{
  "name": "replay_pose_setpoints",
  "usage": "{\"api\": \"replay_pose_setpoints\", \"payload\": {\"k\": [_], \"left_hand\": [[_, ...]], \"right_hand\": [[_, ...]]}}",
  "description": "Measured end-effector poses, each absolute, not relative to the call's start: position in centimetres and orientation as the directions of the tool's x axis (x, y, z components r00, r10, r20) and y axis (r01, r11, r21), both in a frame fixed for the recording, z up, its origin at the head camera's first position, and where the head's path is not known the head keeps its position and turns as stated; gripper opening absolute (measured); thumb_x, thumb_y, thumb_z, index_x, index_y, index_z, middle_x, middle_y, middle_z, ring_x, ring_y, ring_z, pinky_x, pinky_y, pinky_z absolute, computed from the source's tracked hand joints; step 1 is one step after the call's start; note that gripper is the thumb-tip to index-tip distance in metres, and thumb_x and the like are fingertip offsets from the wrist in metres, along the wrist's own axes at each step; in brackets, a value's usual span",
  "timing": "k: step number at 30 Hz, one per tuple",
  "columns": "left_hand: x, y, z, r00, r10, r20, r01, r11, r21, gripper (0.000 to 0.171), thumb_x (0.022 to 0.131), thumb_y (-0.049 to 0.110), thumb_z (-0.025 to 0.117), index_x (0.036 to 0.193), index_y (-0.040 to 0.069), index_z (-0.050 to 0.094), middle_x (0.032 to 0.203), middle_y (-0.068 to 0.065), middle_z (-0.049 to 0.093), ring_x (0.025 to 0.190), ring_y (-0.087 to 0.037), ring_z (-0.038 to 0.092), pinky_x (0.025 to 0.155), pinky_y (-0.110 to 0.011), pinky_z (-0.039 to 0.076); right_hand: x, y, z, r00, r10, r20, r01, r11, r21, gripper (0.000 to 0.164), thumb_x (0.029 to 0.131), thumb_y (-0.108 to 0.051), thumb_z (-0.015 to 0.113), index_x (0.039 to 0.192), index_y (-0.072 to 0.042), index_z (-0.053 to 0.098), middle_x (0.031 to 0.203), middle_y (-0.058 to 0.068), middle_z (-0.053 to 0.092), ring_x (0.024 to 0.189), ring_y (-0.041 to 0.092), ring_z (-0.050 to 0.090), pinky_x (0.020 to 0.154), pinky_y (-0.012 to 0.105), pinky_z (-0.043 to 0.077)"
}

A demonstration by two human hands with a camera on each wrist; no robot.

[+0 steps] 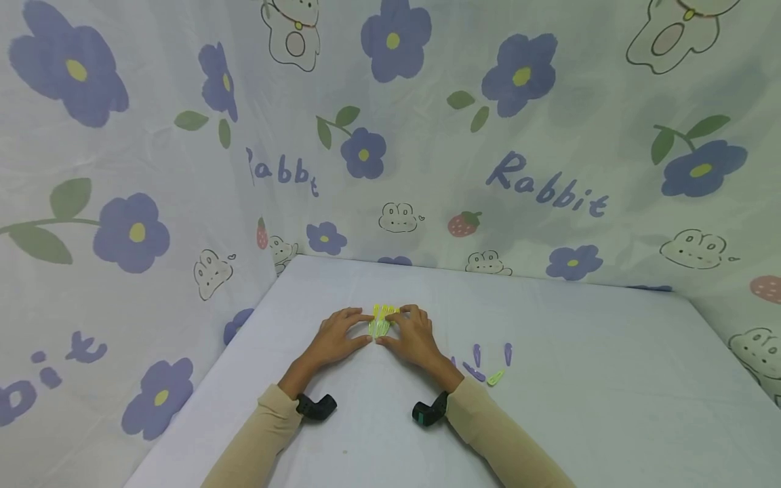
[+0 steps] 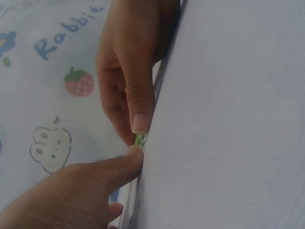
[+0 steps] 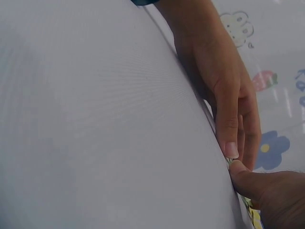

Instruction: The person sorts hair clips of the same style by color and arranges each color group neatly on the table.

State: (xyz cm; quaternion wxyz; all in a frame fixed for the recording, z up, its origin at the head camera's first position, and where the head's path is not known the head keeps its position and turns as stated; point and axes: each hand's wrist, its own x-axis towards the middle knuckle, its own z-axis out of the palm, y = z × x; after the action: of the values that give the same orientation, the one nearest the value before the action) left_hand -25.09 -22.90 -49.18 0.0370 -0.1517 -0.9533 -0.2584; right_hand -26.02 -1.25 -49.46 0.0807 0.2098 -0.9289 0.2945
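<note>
Yellow clips (image 1: pixel 383 312) and green clips (image 1: pixel 382 330) lie bunched on the counter (image 1: pixel 586 386) between left hand (image 1: pixel 337 337) and right hand (image 1: pixel 416 337), thumbs and fingers parted wide around them; light, even pressure should keep rows straight. Purple clips (image 1: pixel 477 355) and one loose green clip (image 1: pixel 495 378) lie apart, the right wrist (image 1: pixel 447 371) partly hiding one.

Left hand (image 1: pixel 335 337) and right hand (image 1: pixel 416 337) around pale-green hair clips (image 1: pixel 382 329), nearer the tabletop's (image 1: pixel 610 366) left edge.
Yellow hair clips (image 1: pixel 384 311) adjoin them; purple hair clips (image 1: pixel 477 355) and one lime hair clip (image 1: pixel 495 378), probably snap-type, lie further toward the right edge.
</note>
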Motion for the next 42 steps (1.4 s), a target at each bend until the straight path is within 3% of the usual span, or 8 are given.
{"api": "replay_pose_setpoints", "payload": {"k": [42], "left_hand": [[-24.61, -22.73, -48.68, -0.949, 0.270, 0.160, 0.314, 0.807, 0.500, 0.046, 0.091, 0.039, 0.071, 0.134, 0.024, 0.063, 0.151, -0.013, 0.049, 0.145, -0.039, 0.037, 0.110, -0.065, 0.030]], "right_hand": [[-25.90, -1.21, -49.29, -0.903, -0.346, 0.254, -0.429, 0.721, -0.544, 0.058, 0.083, -0.046, 0.079, 0.123, -0.008, 0.065, 0.137, 0.020, 0.050, 0.128, 0.040, 0.044, 0.104, 0.057, 0.037]]}}
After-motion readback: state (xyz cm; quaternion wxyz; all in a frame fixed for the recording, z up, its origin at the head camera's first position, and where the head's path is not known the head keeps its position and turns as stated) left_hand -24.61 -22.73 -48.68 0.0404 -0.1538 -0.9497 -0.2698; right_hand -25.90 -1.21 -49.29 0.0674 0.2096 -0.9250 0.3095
